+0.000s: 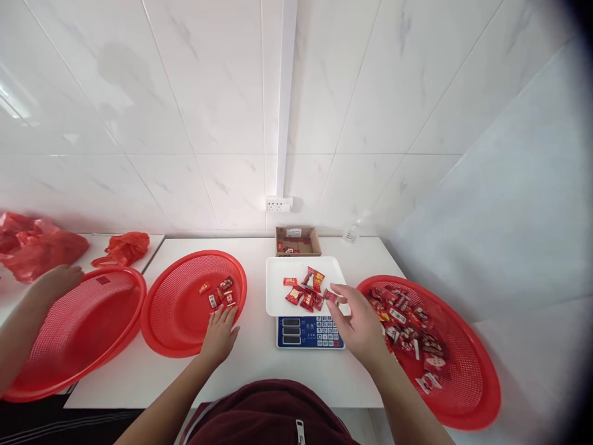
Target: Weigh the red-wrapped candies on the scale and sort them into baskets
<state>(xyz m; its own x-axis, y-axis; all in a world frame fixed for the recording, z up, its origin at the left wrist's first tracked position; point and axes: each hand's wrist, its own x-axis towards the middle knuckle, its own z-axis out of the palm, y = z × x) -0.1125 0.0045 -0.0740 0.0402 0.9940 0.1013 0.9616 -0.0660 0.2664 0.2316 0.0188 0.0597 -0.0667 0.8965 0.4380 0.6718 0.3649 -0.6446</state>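
My right hand (pixel 359 318) pinches a small red candy packet (pixel 330 296) at the right edge of the scale's white tray (pixel 275 303). Several red and gold candy packets (pixel 308 292) lie on that tray. Below it shows the scale's blue panel (pixel 301 334) with its keypad; no digits can be read on its displays. My left hand (pixel 221 334) rests with fingers spread over the near right rim of the middle red basket (pixel 155 309). Just beyond its fingertips lie several small candies (pixel 225 290) in that basket.
At the right, a red basket (pixel 482 377) holds many mixed candies (pixel 407 327). Behind the scale are a cardboard box (pixel 299 252) and a clear plastic bottle (pixel 352 232). Another person's hand (pixel 58 281) reaches over a left red basket (pixel 102 334), near red plastic bags (pixel 41 244).
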